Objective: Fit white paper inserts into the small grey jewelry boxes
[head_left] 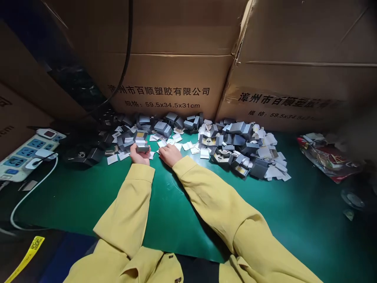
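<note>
My left hand [140, 155] is closed around a small grey box [143, 148], held just above the table in front of the pile. The box appears to have its lid raised, with a yellowish inside. To its right, my right hand [171, 155] is low over the green table, fingers curled down and together among loose white cards [187, 146]. Whatever its fingertips hold, if anything, is hidden. More small grey boxes [162, 128] lie behind both hands.
A heap of grey boxes and white slips [259, 167] spreads to the right. Large cardboard cartons [165, 70] wall off the back. On the left are a power strip [28, 155] with a white cable and dark open boxes [84, 156]. A plastic bag [330, 155] lies far right.
</note>
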The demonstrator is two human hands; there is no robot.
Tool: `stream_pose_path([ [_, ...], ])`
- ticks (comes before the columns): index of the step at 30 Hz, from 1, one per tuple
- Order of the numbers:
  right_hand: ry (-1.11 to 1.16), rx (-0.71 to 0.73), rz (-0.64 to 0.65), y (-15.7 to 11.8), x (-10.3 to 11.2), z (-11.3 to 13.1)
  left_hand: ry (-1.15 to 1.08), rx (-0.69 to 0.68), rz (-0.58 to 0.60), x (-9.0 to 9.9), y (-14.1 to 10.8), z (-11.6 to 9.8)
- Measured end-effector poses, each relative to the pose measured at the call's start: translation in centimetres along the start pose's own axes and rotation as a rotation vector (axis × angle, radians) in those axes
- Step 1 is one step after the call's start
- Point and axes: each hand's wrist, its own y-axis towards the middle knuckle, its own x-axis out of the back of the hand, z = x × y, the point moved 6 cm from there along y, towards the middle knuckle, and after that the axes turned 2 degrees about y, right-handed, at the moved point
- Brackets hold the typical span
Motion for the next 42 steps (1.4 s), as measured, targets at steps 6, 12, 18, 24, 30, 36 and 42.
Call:
stream_pose_path([
  [6, -0.019, 0.032, 0.030, -4.1, 0.4, -0.4, 0.039, 0.168, 0.125, -1.0, -1.4, 1.9],
  [12, 0.169, -0.018, -0.063, -9.3, 2.3, -3.2, 0.034, 0.102, 0.309, -2.8, -3.0, 1.6],
  [18, 0.475, -0.310, -0.398, -12.9, 5.1, -8.1, 0.022, 0.294, 0.476, -4.7, -7.9, 2.3],
  [24, 0.869, -0.530, -0.650, -16.1, 6.3, -9.9, 0.201, 0.698, 0.700, -5.0, -11.5, 7.2],
  [30, 1.152, -0.576, -0.648, -16.9, 5.8, -9.4, 0.181, 0.659, 0.645, -5.0, -9.9, 7.2],
  [36, 0.799, -0.461, -0.616, -16.4, 7.3, -8.1, 0.132, 0.802, 0.601, -4.9, -11.3, 7.9],
  [42, 0.758, -0.435, -0.610, -16.3, 7.7, -7.7, 0.142, 0.794, 0.606, -4.9, -11.5, 8.0],
])
